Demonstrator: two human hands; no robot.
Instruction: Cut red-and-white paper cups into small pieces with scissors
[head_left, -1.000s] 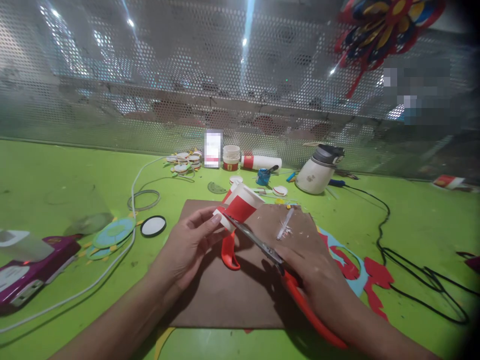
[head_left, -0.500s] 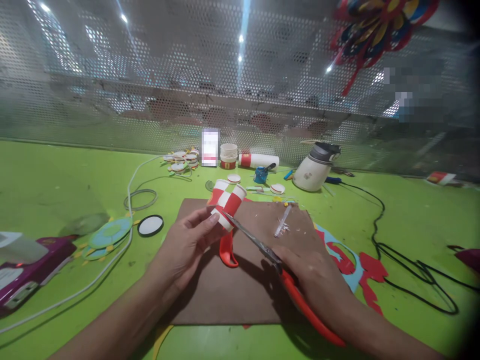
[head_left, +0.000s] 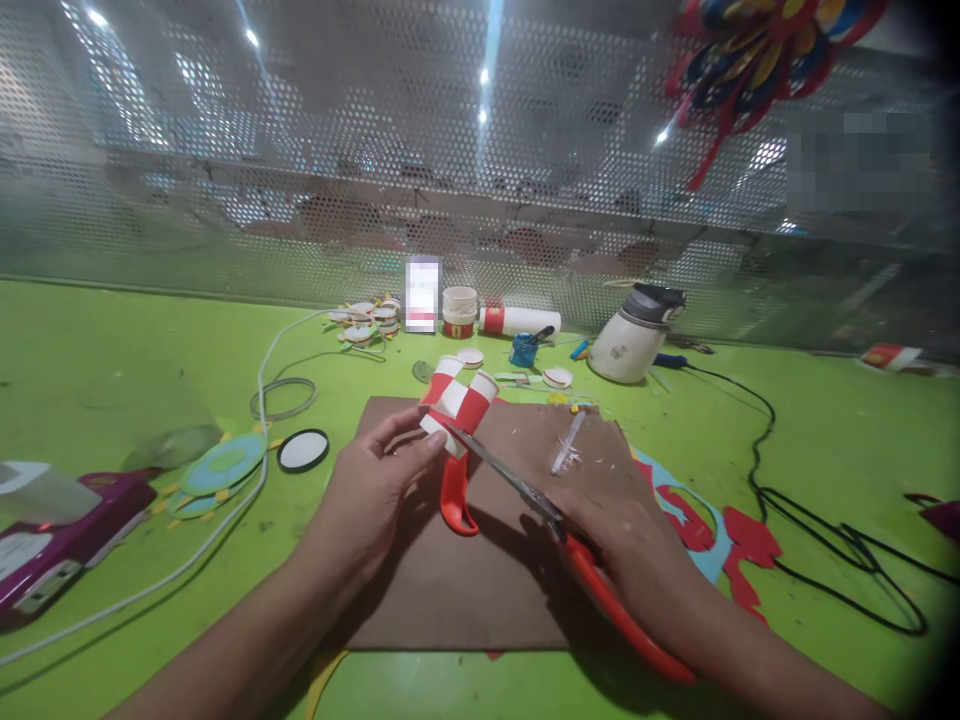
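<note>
My left hand (head_left: 379, 485) pinches a cut red and white paper cup (head_left: 471, 402), raised over a brown board. It leans to the right, and a loose flap hangs at its lower edge. Scissors (head_left: 517, 480) with red handles are gripped in my right hand (head_left: 622, 535); their blade tips lie at the flap, near my left thumb. Behind and below the cup, a red loop handle (head_left: 455, 500) rests on the brown board (head_left: 450, 600); what it belongs to is hidden.
Paper scraps (head_left: 750, 540) and a black cable lie at right. A white bottle (head_left: 622, 345), a blue jar (head_left: 524, 350), stacked cups (head_left: 459, 312) and a phone (head_left: 422, 290) stand behind. At left are a purple power strip (head_left: 75, 535), white cord and round lid (head_left: 303, 450).
The scissor blades have cut a little further into the cup, and its lower flap has bent further away. Both hands stay in nearly the same place; the view has shifted slightly.
</note>
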